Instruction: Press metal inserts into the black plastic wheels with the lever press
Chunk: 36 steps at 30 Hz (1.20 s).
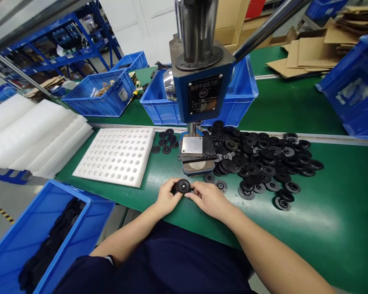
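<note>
A black round disc part (183,186) is pinched between both my hands at the near edge of the green table (309,216). My left hand (166,197) grips its left side and my right hand (207,197) grips its right side, fingers curled on it. Just beyond stands a blue hand press (202,87) with a metal fixture plate (192,145) under its ram. A large heap of black disc parts (260,157) lies to the right of the press. A few more black discs (165,143) sit to its left.
A white foam tray with rows of holes (116,155) lies left of the press, beside stacked white foam sheets (30,134). Blue bins stand behind the press (242,94), at far left (101,94), far right (355,85) and by my left knee (49,232). Cardboard (306,53) lies at the back.
</note>
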Motion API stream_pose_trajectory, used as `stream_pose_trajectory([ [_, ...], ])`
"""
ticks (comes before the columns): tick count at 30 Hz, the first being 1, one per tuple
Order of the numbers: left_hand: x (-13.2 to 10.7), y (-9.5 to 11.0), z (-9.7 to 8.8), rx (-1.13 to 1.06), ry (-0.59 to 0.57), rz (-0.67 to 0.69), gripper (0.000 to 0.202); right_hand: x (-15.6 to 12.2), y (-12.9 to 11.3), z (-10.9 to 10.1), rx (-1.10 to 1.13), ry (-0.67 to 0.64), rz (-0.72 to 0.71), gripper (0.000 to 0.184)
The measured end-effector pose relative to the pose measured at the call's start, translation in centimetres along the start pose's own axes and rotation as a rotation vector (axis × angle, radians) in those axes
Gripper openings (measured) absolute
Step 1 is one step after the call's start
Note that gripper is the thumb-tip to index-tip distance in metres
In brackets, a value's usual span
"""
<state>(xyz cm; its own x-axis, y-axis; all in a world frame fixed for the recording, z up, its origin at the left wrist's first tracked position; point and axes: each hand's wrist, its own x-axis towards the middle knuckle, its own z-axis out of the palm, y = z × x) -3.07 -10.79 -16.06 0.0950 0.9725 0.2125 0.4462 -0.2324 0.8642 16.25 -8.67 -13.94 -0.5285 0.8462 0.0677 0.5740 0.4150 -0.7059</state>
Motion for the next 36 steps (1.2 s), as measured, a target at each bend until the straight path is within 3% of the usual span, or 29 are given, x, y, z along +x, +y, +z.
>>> stream_pose_trajectory([
  [6,-0.09,-0.65,0.05,-0.021,0.054,0.025,0.014,-0.16,0.32,0.03,0.112,0.137,-0.091,0.018],
  [11,-0.09,-0.43,-0.01,0.002,0.031,0.099,0.013,-0.42,0.3,0.21,0.15,0.237,-0.161,0.015],
  [23,0.42,0.19,-0.34,0.122,0.006,0.295,0.012,-0.06,0.5,0.36,-0.058,0.179,-0.133,0.014],
  [30,-0.12,-0.15,-0.46,0.159,-0.011,0.324,0.017,-0.19,0.32,0.67,-0.157,0.121,-0.077,0.018],
  [36,-0.03,0.07,-0.29,0.112,0.001,0.251,0.016,-0.27,0.62,0.41,-0.045,0.162,-0.077,0.019],
])
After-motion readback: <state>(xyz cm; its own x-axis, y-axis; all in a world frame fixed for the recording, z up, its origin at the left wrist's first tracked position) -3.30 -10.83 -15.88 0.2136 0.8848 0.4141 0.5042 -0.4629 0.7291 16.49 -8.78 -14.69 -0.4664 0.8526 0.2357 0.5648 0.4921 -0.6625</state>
